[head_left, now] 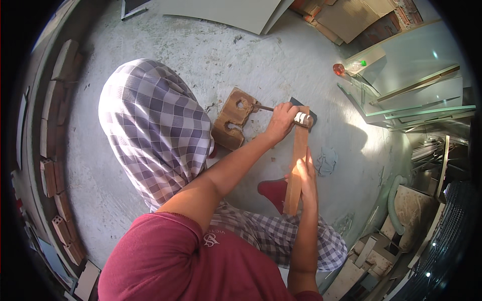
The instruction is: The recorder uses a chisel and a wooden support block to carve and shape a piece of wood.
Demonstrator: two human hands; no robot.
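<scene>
My left hand (282, 120) is closed around a slim chisel-like tool (303, 119) with white wrapping near its round butt. Its dark shaft points left to the edge of a thick wooden block (227, 111), which lies on the floor with ragged cut-outs. Whether the tip touches the wood I cannot tell. My right hand (307, 179) grips a long, flat wooden bar (299, 145). The bar's far end reaches the tool's butt, which overlaps it. Beneath that end lies a dark flat piece (314, 114).
Checked cloth covers my bent knee (150, 100) left of the block. A red-covered foot (271, 194) sits beside the bar. Glass sheets (411, 100) and a bottle (357, 65) are at the far right. Bricks (51, 108) line the left wall; pale panels (226, 14) lie at the back.
</scene>
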